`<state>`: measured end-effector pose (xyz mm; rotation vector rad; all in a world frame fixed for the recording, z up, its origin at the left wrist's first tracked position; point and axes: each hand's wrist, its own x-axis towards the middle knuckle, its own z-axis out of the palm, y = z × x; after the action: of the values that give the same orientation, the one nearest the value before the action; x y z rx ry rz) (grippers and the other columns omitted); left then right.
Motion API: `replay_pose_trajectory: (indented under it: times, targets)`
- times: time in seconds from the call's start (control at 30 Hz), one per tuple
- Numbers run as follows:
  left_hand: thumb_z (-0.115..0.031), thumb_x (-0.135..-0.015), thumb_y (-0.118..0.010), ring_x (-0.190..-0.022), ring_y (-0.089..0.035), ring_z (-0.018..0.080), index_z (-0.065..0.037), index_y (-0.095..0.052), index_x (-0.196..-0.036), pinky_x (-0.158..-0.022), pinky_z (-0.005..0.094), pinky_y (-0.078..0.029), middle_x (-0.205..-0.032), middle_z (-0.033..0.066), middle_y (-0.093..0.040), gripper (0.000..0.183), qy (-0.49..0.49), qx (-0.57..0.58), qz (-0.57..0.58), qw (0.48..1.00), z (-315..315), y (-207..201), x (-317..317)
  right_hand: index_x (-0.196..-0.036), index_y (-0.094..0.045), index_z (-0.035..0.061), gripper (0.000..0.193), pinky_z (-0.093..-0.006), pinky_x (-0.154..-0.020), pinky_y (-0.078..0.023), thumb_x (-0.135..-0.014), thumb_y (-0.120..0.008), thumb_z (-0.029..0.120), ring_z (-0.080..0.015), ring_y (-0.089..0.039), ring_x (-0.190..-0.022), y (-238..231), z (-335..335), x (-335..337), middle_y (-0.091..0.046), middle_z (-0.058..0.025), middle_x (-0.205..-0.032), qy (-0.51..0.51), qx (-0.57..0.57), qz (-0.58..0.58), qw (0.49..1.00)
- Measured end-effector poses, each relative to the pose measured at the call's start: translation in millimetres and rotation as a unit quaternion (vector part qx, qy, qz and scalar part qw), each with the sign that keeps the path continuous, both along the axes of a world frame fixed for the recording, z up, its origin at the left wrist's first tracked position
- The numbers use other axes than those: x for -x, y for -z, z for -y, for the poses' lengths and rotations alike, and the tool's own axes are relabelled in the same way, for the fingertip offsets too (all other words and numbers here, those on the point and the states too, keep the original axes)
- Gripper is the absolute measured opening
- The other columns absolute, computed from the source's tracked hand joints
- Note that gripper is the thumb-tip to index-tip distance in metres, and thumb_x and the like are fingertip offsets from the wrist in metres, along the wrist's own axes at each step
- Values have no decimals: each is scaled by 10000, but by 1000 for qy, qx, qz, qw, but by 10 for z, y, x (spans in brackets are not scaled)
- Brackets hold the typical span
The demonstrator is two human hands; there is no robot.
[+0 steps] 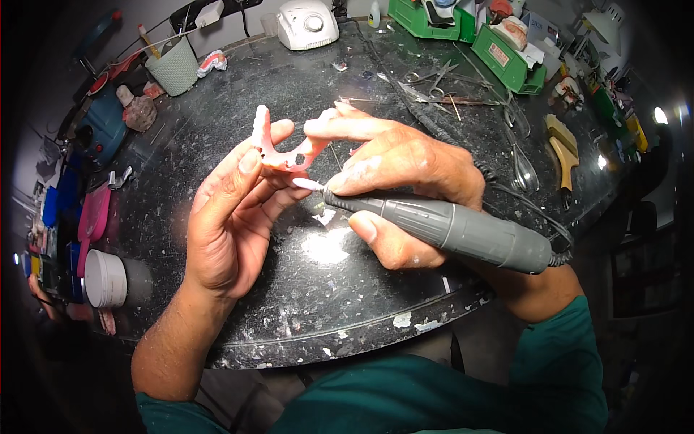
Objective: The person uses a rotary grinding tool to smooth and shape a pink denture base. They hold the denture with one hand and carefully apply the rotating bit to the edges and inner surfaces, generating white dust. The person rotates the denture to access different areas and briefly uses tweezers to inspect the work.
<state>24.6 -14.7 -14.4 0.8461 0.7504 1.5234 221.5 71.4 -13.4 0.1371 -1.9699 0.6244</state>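
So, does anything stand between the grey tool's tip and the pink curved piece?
Only the left hand, perhaps: its fingertips show close to the pale tip, just below the pink curved piece; depth is hard to judge. Nothing else visible blocks the grey tool in the right hand.

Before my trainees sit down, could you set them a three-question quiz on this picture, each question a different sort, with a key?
1. Multiple choice: Which hand holds the grey drill? a) left b) right c) both
2. True or false: From the person's view, the woven cup stands to the left of the brush.
3. Fill in: The curved piece in the left hand is mainly ____ in colour.

Key: 1. b, the right hand. 2. True. 3. Pink.
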Motion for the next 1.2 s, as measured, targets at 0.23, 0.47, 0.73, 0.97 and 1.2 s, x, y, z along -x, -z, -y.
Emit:
replay_pose_trajectory:
  times: [0.23, 0.47, 0.73, 0.97, 1.2]
  targets:
    - [-236, -1003, -512, -1052, -653, 224, 73, -414, -1393, -936, 362, -534, -1207, 168, -619, 507, 13, -3, -5, 1000, 0, 17, 29, -1050, -636, -10, 340, -598, -1052, -379, -718, -706, 3, -406, -628, -1118, 29, 28, 28, -678, -203, -976, 15, 21, -14, 1000]
    - [-239, -1001, -520, -1020, -660, 209, 69, -419, -1392, -924, 352, -536, -1137, 162, -653, 508, 12, -6, -16, 1000, 1, 9, 30, -1052, -640, -13, 354, -572, -1062, -385, -704, -704, -4, -375, -630, -1126, 19, 21, 27, -677, -218, -1034, 26, 10, -4, 1000]
    - [-232, -997, -525, -1023, -657, 212, 69, -426, -1388, -946, 360, -519, -1131, 182, -656, 503, 10, 0, -15, 1000, -4, -4, 1, -1070, -630, -13, 377, -566, -1060, -391, -697, -682, -21, -369, -635, -1115, 26, 0, 13, -676, -211, -1022, 30, -4, -2, 1000]
    - [-213, -990, -539, -1030, -655, 221, 69, -427, -1387, -977, 372, -498, -1136, 183, -657, 499, 7, -4, -30, 1000, 19, -45, -20, -1068, -628, -1, 373, -569, -1052, -398, -698, -664, -37, -366, -651, -1079, 31, 18, 39, -678, -192, -973, 35, -8, -21, 999]
    - [-142, -976, -554, -1097, -628, 238, 69, -439, -1376, -1016, 380, -471, -1236, 181, -606, 467, -13, -15, -13, 1000, 11, -14, -44, -1021, -649, 26, 378, -531, -1026, -446, -655, -733, -18, -320, -675, -1015, 42, 14, 53, -680, -162, -1001, 65, -13, -22, 998]
